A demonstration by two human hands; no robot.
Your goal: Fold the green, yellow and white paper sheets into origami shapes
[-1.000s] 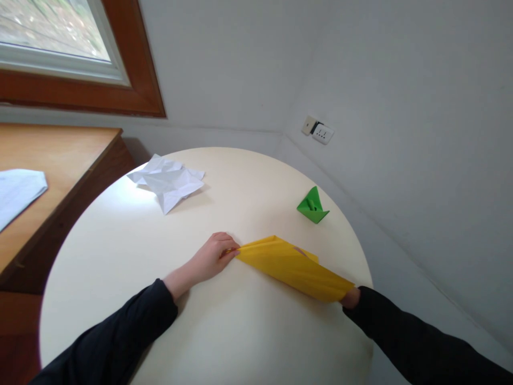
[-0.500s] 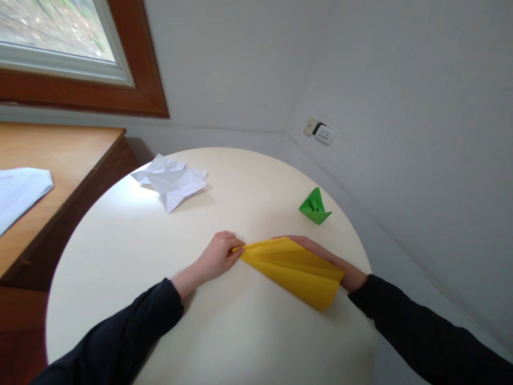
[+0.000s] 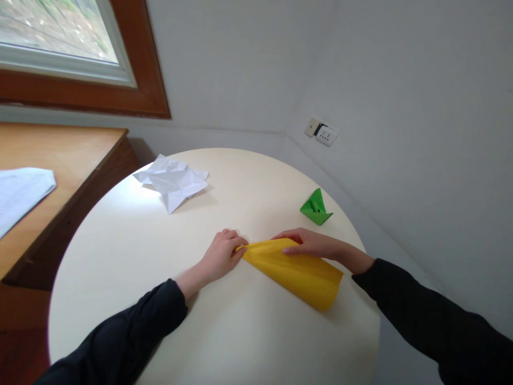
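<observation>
1. Yellow paper (image 3: 296,280): centre to lower right of frame, on the desk (image 3: 240,337); folded over, narrow tip at left, wide end bulging.
2. Left hand (image 3: 222,255), frame centre: fingers pinching the tip.
3. Right hand (image 3: 316,244), right of centre: thumb on the paper's face, other fingers at its upper edge, partly hidden; cannot tell whether they pinch.
4. Judgement: good handling wants the tip anchored, layers lined up, pressure light and even outward from the pinch; skewed layers may pucker.
5. Green paper (image 3: 316,208), right of centre, and white paper (image 3: 176,183), upper left: both apart from the hands.
</observation>
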